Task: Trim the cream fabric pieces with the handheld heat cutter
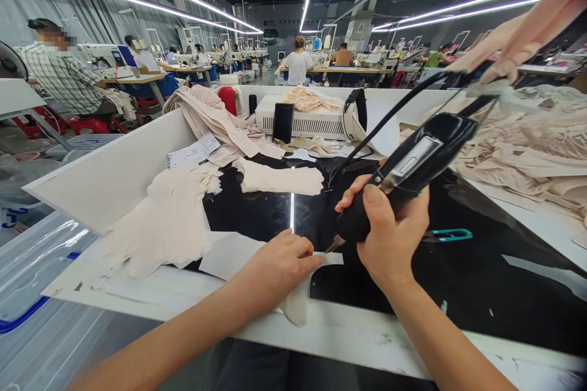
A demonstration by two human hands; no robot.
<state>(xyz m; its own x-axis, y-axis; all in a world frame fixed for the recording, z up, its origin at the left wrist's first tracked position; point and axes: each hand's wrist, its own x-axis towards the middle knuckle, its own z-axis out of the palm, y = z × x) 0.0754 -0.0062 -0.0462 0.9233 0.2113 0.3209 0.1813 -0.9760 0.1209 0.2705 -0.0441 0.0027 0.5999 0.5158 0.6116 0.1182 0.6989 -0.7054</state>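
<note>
My right hand [392, 232] is wrapped round a black corded handheld tool [419, 156] with a narrow pointed metal tip. The tip slants down to the edge of a pale fabric piece [238, 253] on the black work surface [339, 290]. My left hand [284, 263] presses on that piece, its thumb and fingers closed at the edge close to the tip. Part of the fabric is hidden under this hand, and a beige end [298, 304] hangs out below it. Left of my left hand, a fanned stack of cream fabric pieces [160, 220] lies on the table.
Farther back are another cream stack [279, 177], a phone [283, 123] propped on a white vented box [316, 124], and a red thread spool [227, 101]. Teal thread snips [447, 235] lie at right, near heaped beige fabric [527, 159]. Several people work at sewing machines beyond.
</note>
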